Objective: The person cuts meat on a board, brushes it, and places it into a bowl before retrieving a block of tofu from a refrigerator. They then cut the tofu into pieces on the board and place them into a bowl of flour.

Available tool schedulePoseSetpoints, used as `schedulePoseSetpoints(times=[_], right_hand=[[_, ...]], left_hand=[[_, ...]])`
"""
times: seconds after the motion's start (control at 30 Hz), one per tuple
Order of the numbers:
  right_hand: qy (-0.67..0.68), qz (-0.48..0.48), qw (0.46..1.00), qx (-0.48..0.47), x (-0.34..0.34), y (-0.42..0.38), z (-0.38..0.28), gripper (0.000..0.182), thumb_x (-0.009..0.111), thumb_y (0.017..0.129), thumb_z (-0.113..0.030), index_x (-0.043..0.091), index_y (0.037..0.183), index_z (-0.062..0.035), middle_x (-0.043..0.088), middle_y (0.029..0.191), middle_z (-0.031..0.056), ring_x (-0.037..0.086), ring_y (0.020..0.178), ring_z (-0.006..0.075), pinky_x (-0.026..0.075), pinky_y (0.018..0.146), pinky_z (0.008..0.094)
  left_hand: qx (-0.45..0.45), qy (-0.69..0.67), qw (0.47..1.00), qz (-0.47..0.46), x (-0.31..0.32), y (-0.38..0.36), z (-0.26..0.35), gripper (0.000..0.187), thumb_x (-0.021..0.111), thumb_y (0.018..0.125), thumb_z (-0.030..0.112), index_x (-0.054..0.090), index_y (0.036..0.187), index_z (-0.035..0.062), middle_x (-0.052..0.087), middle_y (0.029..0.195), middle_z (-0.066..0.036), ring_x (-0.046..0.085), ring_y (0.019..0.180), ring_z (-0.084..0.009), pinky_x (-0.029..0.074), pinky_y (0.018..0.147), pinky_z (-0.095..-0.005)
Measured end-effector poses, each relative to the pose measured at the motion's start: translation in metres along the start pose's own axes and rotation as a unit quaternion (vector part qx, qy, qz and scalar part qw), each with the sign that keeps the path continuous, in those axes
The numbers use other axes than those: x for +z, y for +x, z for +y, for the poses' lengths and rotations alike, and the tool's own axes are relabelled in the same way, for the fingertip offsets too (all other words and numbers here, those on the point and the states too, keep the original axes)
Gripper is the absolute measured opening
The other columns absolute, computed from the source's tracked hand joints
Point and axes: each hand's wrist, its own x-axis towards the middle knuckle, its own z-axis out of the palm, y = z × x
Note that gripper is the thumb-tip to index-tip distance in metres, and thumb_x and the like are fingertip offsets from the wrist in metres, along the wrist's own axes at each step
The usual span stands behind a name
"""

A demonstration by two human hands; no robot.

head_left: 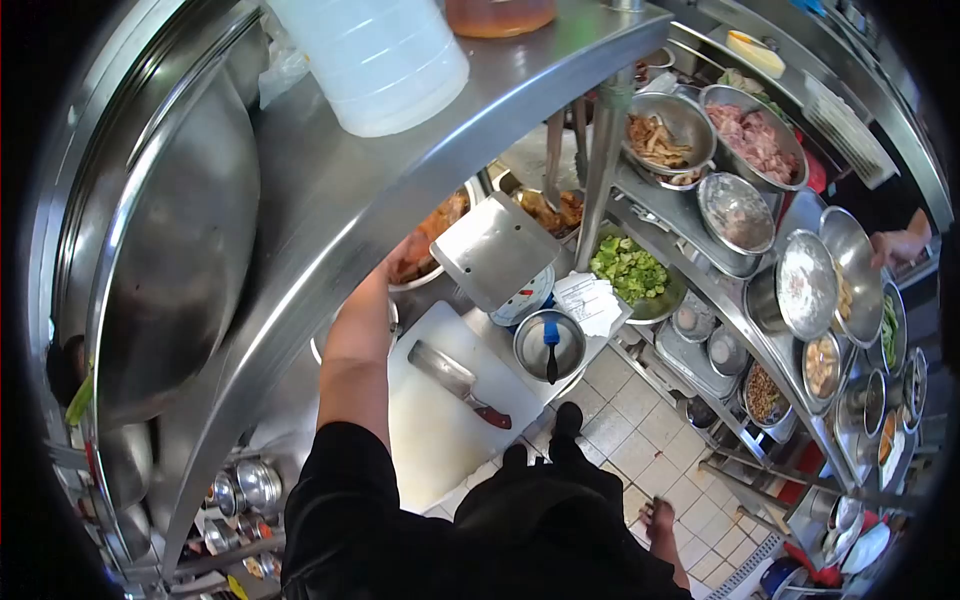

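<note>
My left arm reaches forward beneath the steel shelf. At its end, my left hand (396, 260) is at the rim of a bowl of reddish-brown meat (442, 232); the shelf edge hides most of it, and its fingers do not show. Below, a cleaver (446, 371) with a dark red handle lies on a white cutting board (425, 465), away from both hands. Down by my side, over the tiled floor, hangs my right hand (658, 517), its fingers loosely bent and apart with nothing in them.
The steel shelf (330, 215) juts out at head height, bearing a white plastic container (385, 70). A scale (525, 295) and a small pot (567, 345) with a blue-and-black utensil stand beyond the board. Right, a rack holds several food bowls; another person's hand (903, 243) is there.
</note>
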Motion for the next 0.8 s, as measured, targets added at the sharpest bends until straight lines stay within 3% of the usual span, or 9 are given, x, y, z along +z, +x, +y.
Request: schedulePoseSetpoints(times=[0.07, 0.1, 0.2, 0.37, 0.53, 0.6, 0.73, 0.77, 0.8], right_hand=[[-0.005, 0.021, 0.999, -0.034, 0.027, -0.031, -0.020, 0.031, 0.059, 0.093, -0.027, 0.052, 0.118, -0.0111, 0.065, 0.104, 0.0135, 0.064, 0.074, 0.0250, 0.053, 0.061, 0.0361], [-0.029, 0.028, 0.989, -0.144, 0.011, 0.009, -0.155, 0.036, 0.060, 0.092, -0.034, 0.052, 0.120, -0.0130, 0.063, 0.105, 0.0106, 0.062, 0.078, 0.0223, 0.051, 0.064, 0.0354], [-0.042, -0.013, 0.988, -0.147, 0.060, -0.011, -0.155, 0.034, 0.061, 0.091, -0.034, 0.053, 0.117, -0.0131, 0.063, 0.104, 0.0097, 0.062, 0.077, 0.0212, 0.051, 0.064, 0.0353], [-0.112, -0.048, 0.983, -0.140, 0.076, -0.002, -0.155, 0.031, 0.061, 0.091, -0.032, 0.055, 0.114, -0.0127, 0.064, 0.097, 0.0077, 0.061, 0.070, 0.0185, 0.050, 0.061, 0.0325], [-0.173, -0.008, 0.982, -0.075, 0.077, 0.001, -0.121, 0.031, 0.060, 0.092, -0.027, 0.055, 0.115, -0.0064, 0.064, 0.095, 0.0094, 0.063, 0.066, 0.0181, 0.048, 0.052, 0.0289], [-0.171, 0.000, 0.984, -0.057, 0.068, -0.007, -0.109, 0.032, 0.060, 0.092, -0.026, 0.055, 0.116, -0.0061, 0.064, 0.094, 0.0094, 0.063, 0.065, 0.0181, 0.048, 0.051, 0.0284], [-0.150, 0.008, 0.988, -0.033, 0.037, -0.022, -0.087, 0.034, 0.057, 0.093, -0.027, 0.053, 0.120, -0.0068, 0.063, 0.093, 0.0085, 0.063, 0.065, 0.0188, 0.049, 0.052, 0.0302], [-0.134, 0.015, 0.990, -0.032, 0.029, -0.022, -0.079, 0.034, 0.057, 0.093, -0.027, 0.053, 0.120, -0.0073, 0.063, 0.092, 0.0083, 0.062, 0.065, 0.0188, 0.049, 0.052, 0.0314], [-0.123, 0.042, 0.991, -0.016, 0.024, -0.024, -0.073, 0.034, 0.056, 0.093, -0.027, 0.052, 0.121, -0.0089, 0.063, 0.092, 0.0081, 0.062, 0.065, 0.0187, 0.049, 0.052, 0.0332]], left_hand=[[-0.122, -0.480, 0.856, -0.150, -0.056, -0.064, 0.023, 0.042, 0.073, 0.081, 0.017, 0.061, 0.120, 0.0062, 0.067, 0.117, -0.008, 0.064, 0.109, -0.0206, 0.049, 0.101, -0.0394], [-0.073, -0.546, 0.821, -0.150, 0.005, -0.011, 0.050, 0.042, 0.073, 0.081, 0.017, 0.061, 0.120, 0.0062, 0.067, 0.117, -0.008, 0.064, 0.109, -0.0206, 0.049, 0.101, -0.0394], [-0.028, -0.585, 0.810, -0.028, -0.053, -0.054, 0.030, 0.036, 0.068, 0.087, 0.022, 0.061, 0.118, 0.0054, 0.066, 0.114, -0.009, 0.064, 0.106, -0.0214, 0.052, 0.097, -0.0368], [-0.033, -0.414, 0.903, 0.111, -0.074, -0.076, 0.049, 0.039, 0.068, 0.087, 0.025, 0.059, 0.118, 0.0039, 0.066, 0.114, -0.010, 0.064, 0.106, -0.0223, 0.052, 0.096, -0.0374], [-0.066, -0.192, 0.977, 0.061, -0.034, -0.050, 0.091, 0.041, 0.068, 0.087, 0.028, 0.058, 0.119, 0.0024, 0.066, 0.115, -0.010, 0.064, 0.106, -0.0233, 0.052, 0.096, -0.0379], [-0.082, -0.190, 0.978, 0.022, -0.023, -0.037, 0.101, 0.043, 0.067, 0.088, 0.029, 0.058, 0.119, 0.0018, 0.066, 0.115, -0.011, 0.064, 0.106, -0.0237, 0.052, 0.095, -0.0381], [-0.070, -0.476, 0.869, -0.117, -0.003, 0.057, -0.010, 0.055, 0.066, 0.086, 0.035, 0.053, 0.123, -0.0029, 0.065, 0.119, -0.016, 0.063, 0.109, -0.0265, 0.050, 0.094, -0.0421], [-0.051, -0.204, 0.974, -0.079, -0.003, 0.033, 0.012, 0.061, 0.067, 0.084, 0.038, 0.051, 0.124, -0.0047, 0.064, 0.120, -0.019, 0.063, 0.110, -0.0291, 0.050, 0.094, -0.0429], [-0.025, 0.087, 0.995, -0.033, -0.004, 0.006, 0.040, 0.068, 0.068, 0.081, 0.041, 0.049, 0.125, -0.0065, 0.064, 0.120, -0.022, 0.062, 0.111, -0.0317, 0.049, 0.095, -0.0437]])
